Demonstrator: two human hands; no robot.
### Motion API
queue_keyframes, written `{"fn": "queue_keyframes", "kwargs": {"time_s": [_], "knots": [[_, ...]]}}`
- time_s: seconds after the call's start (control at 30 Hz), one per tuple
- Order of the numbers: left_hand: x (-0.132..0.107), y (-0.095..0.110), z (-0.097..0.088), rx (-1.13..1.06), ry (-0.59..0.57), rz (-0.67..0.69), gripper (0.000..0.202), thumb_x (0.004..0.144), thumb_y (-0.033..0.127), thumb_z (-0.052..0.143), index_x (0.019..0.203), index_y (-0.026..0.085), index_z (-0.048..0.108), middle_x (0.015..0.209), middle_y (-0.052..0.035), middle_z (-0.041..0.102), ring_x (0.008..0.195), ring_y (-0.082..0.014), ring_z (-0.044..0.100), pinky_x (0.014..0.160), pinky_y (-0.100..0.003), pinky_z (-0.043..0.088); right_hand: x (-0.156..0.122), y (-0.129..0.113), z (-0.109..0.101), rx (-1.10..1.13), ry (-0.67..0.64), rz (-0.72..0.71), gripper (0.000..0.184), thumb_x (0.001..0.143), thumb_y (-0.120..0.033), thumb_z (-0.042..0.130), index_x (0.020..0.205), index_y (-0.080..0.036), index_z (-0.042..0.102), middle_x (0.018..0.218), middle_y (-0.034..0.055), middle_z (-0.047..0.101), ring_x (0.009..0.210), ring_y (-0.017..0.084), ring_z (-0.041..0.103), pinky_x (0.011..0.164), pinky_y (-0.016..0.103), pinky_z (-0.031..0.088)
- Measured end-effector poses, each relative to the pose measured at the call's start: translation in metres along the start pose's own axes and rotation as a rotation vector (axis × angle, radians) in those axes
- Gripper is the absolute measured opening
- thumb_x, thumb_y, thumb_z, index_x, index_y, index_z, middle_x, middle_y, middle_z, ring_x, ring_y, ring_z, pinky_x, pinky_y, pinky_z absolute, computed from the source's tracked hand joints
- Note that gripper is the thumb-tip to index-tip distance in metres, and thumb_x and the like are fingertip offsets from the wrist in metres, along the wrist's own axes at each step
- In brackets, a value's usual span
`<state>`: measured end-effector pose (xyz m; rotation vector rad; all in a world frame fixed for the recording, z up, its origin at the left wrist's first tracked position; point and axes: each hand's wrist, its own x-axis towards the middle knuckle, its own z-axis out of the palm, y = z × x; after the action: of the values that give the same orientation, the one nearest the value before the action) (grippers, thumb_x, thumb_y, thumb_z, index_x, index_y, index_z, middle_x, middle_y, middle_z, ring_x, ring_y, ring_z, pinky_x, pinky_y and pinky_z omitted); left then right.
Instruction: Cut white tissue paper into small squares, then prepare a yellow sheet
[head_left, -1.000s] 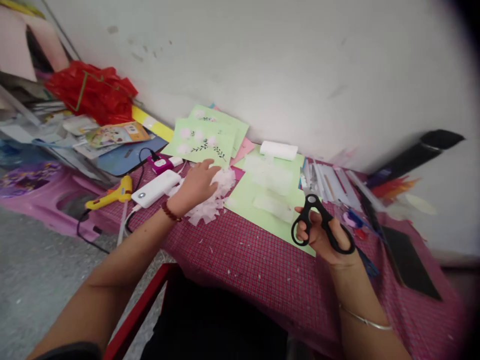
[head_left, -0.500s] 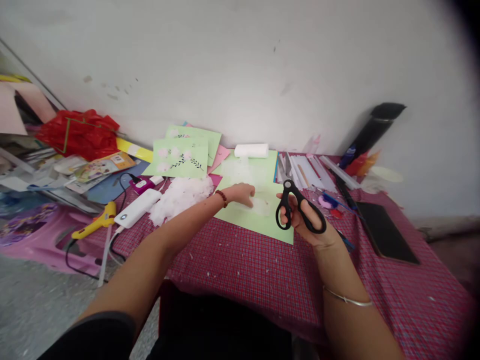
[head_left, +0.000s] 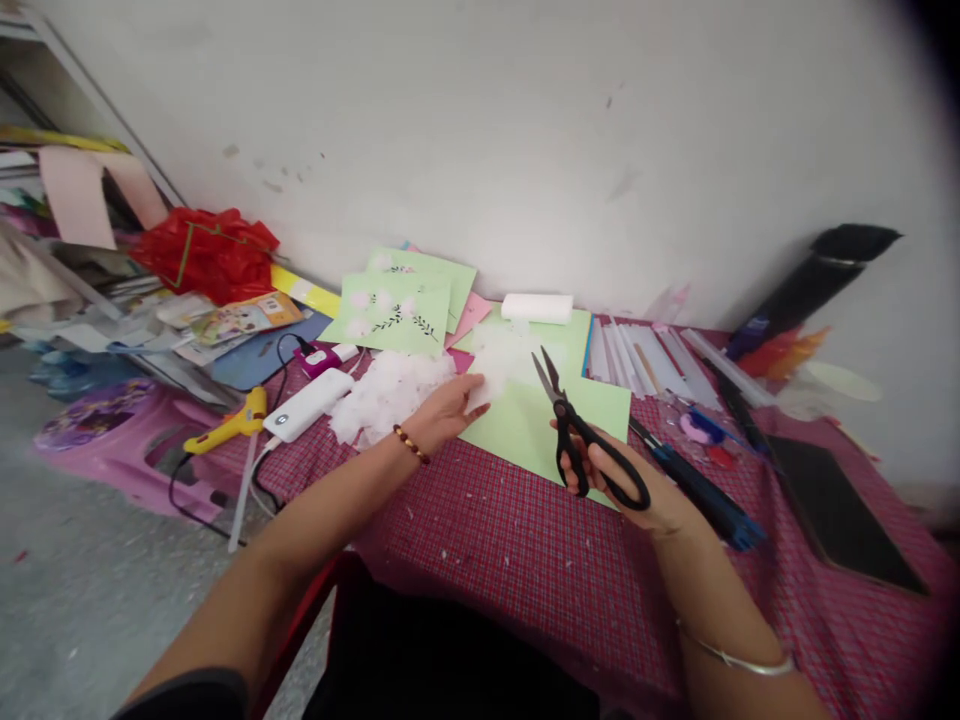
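My right hand (head_left: 630, 485) grips black scissors (head_left: 577, 440) by the handles, with the blades slightly apart and pointing up-left over a light green paper sheet (head_left: 525, 430). My left hand (head_left: 442, 412) rests at the sheet's left edge, its fingertips pinching a piece of white tissue (head_left: 484, 385). Just left of that hand lies a pile of white tissue pieces (head_left: 379, 392). Everything sits on a red checked tablecloth (head_left: 510, 530).
Green flower cards (head_left: 394, 305) and a white roll (head_left: 536, 307) lie near the wall. At the left are a white power bank (head_left: 307, 403) and a yellow glue gun (head_left: 225, 425). At the right lie a blue knife (head_left: 701, 488), white strips (head_left: 645, 350) and a black slab (head_left: 840, 510).
My left hand went from the tissue pile to the green sheet, then drew back left with a white piece. The scissors turned blades-up and moved down over the sheet.
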<state>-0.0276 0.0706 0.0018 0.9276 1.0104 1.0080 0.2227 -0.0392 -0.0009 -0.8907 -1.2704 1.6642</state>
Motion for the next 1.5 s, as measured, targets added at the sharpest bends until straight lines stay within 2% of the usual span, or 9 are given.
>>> {"fn": "queue_keyframes", "kwargs": {"time_s": [0.1,0.3,0.4,0.53,0.6,0.77,0.97,1.33,1.5], "knots": [[-0.007,0.001,0.003,-0.157,0.004,-0.038,0.008,0.079,0.015,0.061,0.083,0.018,0.055,0.076,-0.0021,0.063,0.069,-0.0132,0.062,0.069,-0.029,0.054,0.001,0.005,0.006,-0.099,-0.005,0.018,0.043,0.088,-0.050,0.062,0.119,-0.020,0.057,0.085,0.0045,0.058,0.069,0.017,0.056,0.062,0.032,0.046],[-0.013,0.034,-0.005,-0.525,0.009,0.056,0.021,0.072,0.004,0.060,0.085,0.019,0.054,0.075,0.0019,0.064,0.066,-0.0112,0.063,0.071,-0.027,0.055,0.005,0.013,0.014,-0.297,0.014,-0.035,0.048,0.089,-0.049,0.061,0.130,-0.024,0.053,0.096,0.0061,0.060,0.082,0.021,0.057,0.078,0.036,0.046],[-0.030,0.034,-0.007,-0.584,-0.073,0.053,0.014,0.077,0.010,0.059,0.087,0.019,0.058,0.079,-0.0018,0.068,0.078,-0.0157,0.067,0.075,-0.029,0.055,0.011,0.011,0.021,-0.337,-0.031,-0.025,0.047,0.091,-0.047,0.057,0.133,-0.027,0.052,0.100,0.0064,0.060,0.086,0.022,0.056,0.082,0.037,0.046],[-0.054,0.032,-0.003,-0.572,-0.227,-0.078,0.005,0.073,0.015,0.065,0.077,0.016,0.062,0.078,-0.0093,0.070,0.076,-0.0228,0.069,0.074,-0.037,0.057,0.021,0.007,0.030,-0.388,-0.082,-0.006,0.046,0.091,-0.046,0.057,0.133,-0.027,0.053,0.103,0.0075,0.060,0.089,0.023,0.056,0.084,0.038,0.046],[-0.057,0.041,-0.005,-0.592,-0.251,-0.041,0.007,0.074,0.017,0.066,0.080,0.014,0.065,0.080,-0.0095,0.072,0.075,-0.0215,0.069,0.078,-0.037,0.056,0.026,0.008,0.032,-0.374,-0.088,-0.003,0.046,0.091,-0.046,0.057,0.133,-0.026,0.053,0.103,0.0076,0.060,0.089,0.023,0.056,0.084,0.039,0.046],[-0.035,0.059,-0.024,-0.650,-0.140,0.123,0.025,0.066,0.007,0.069,0.089,0.015,0.067,0.078,-0.0059,0.073,0.077,-0.0209,0.070,0.079,-0.038,0.056,0.037,0.015,0.042,-0.299,-0.049,-0.017,0.052,0.089,-0.052,0.056,0.134,-0.025,0.051,0.098,0.0072,0.062,0.084,0.023,0.057,0.081,0.040,0.046],[-0.009,0.037,-0.031,-0.733,-0.040,0.061,0.031,0.064,0.002,0.065,0.088,0.022,0.065,0.079,-0.0039,0.073,0.076,-0.0218,0.070,0.072,-0.039,0.056,0.036,0.019,0.051,-0.326,0.000,0.006,0.057,0.087,-0.058,0.056,0.131,-0.022,0.053,0.096,0.0087,0.061,0.080,0.023,0.055,0.076,0.038,0.046],[-0.014,0.039,-0.033,-0.809,0.155,0.173,0.031,0.067,0.004,0.068,0.094,0.017,0.064,0.086,-0.0043,0.073,0.082,-0.0212,0.068,0.080,-0.038,0.054,0.042,0.012,0.066,-0.564,0.033,0.094,0.052,0.081,-0.051,0.067,0.126,-0.027,0.055,0.099,0.0065,0.059,0.095,0.028,0.056,0.092,0.044,0.043],[-0.017,0.033,-0.026,-0.802,0.146,0.153,0.031,0.066,0.003,0.068,0.094,0.014,0.063,0.086,-0.0056,0.072,0.074,-0.0194,0.067,0.076,-0.036,0.054,0.046,0.013,0.071,-0.590,0.030,0.087,0.051,0.082,-0.052,0.066,0.125,-0.026,0.056,0.094,0.0060,0.058,0.088,0.026,0.055,0.081,0.040,0.046]]}}
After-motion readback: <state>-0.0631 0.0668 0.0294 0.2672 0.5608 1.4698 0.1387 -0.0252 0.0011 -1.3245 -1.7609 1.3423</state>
